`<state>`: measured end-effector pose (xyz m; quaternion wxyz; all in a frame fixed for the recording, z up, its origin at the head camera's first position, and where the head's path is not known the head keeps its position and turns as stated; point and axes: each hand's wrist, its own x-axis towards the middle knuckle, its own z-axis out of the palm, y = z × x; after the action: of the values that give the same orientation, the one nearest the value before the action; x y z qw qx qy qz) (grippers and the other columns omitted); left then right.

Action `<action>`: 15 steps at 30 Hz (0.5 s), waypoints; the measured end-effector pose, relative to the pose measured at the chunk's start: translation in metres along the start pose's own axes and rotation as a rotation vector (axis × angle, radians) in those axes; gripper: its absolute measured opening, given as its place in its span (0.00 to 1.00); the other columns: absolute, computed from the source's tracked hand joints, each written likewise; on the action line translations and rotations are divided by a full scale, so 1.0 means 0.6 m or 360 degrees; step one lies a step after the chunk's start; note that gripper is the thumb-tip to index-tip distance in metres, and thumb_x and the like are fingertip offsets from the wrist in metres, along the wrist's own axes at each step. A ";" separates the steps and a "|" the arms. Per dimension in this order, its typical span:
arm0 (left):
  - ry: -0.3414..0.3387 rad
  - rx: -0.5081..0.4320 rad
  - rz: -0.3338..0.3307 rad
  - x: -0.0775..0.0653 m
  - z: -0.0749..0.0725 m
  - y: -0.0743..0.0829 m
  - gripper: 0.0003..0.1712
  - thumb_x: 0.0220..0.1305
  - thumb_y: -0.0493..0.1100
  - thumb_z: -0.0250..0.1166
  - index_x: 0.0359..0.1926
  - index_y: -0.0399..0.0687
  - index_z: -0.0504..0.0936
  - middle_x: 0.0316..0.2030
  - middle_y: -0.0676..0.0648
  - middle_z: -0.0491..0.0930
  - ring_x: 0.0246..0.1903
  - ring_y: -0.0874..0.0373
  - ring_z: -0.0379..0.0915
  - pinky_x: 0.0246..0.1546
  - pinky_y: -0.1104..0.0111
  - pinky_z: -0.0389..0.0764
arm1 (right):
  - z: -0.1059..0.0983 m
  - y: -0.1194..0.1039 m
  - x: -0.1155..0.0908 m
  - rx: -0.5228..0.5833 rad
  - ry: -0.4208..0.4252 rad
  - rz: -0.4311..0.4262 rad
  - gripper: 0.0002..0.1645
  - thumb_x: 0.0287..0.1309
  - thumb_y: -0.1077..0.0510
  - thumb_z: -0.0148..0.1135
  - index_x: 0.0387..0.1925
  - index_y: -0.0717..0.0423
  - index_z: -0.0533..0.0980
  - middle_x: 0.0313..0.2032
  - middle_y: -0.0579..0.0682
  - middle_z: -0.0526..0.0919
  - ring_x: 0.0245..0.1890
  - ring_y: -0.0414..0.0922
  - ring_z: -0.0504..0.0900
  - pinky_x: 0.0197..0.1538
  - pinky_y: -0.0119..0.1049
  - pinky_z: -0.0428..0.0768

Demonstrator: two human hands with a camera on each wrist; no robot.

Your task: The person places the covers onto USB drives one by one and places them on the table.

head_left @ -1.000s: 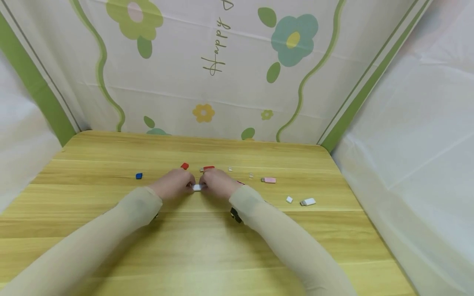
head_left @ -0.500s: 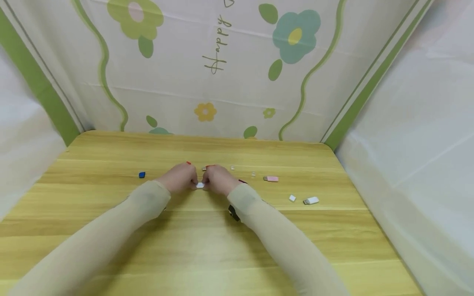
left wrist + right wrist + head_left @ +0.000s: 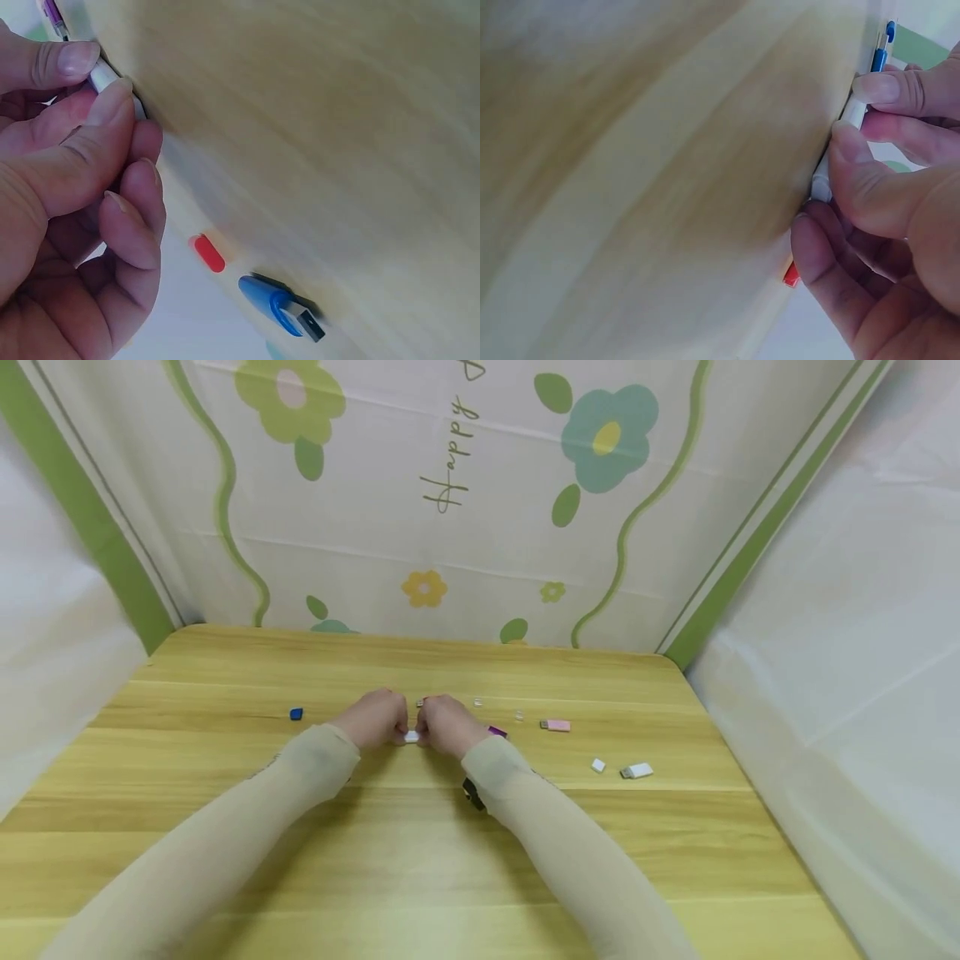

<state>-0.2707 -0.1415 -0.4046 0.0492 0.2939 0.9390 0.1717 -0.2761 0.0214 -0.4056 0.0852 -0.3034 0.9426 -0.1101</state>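
Note:
Between my two hands is a white USB stick [image 3: 412,737], close over the wooden table. My left hand [image 3: 372,718] pinches one end with thumb and fingers; the white body [image 3: 105,76] shows between its fingers in the left wrist view. My right hand [image 3: 450,725] pinches the other end, and its thumb presses on the white stick [image 3: 852,112] in the right wrist view. The stick's connector is hidden by the fingers. Behind the right hand a metal connector [image 3: 420,702] pokes out with a bit of red. A purple stick [image 3: 497,732] lies partly under the right wrist.
Two clear caps [image 3: 477,702], a pink USB stick [image 3: 556,726], a white cap [image 3: 597,766] and another white USB stick [image 3: 637,771] lie to the right. Leftward is a small blue piece [image 3: 296,714]. The left wrist view shows a blue USB stick [image 3: 261,294] and red cap [image 3: 207,253].
Both hands stay pinched on the white USB stick, moving slightly together. The head view has shifted a little. The red cap has gone behind the left hand, and more of the purple stick shows.

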 end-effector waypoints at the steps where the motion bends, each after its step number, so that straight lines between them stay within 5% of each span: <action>1: -0.0001 -0.0003 0.0002 0.000 -0.002 0.003 0.05 0.49 0.31 0.77 0.28 0.40 0.88 0.27 0.50 0.83 0.26 0.59 0.72 0.33 0.66 0.79 | 0.000 0.001 0.000 0.0004 0.0001 0.0001 0.05 0.57 0.59 0.72 0.36 0.56 0.87 0.34 0.45 0.85 0.31 0.37 0.77 0.36 0.25 0.76; 15: 0.0019 -0.0001 0.0020 -0.004 0.000 0.004 0.05 0.48 0.30 0.77 0.27 0.40 0.88 0.25 0.52 0.83 0.25 0.60 0.71 0.33 0.65 0.80 | 0.003 -0.004 0.000 0.0011 -0.0038 0.0027 0.03 0.59 0.60 0.70 0.35 0.56 0.86 0.33 0.45 0.84 0.28 0.38 0.75 0.33 0.25 0.74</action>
<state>-0.2674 -0.1414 -0.4036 0.0426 0.2986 0.9374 0.1741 -0.2741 0.0191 -0.4067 0.0983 -0.2963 0.9438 -0.1089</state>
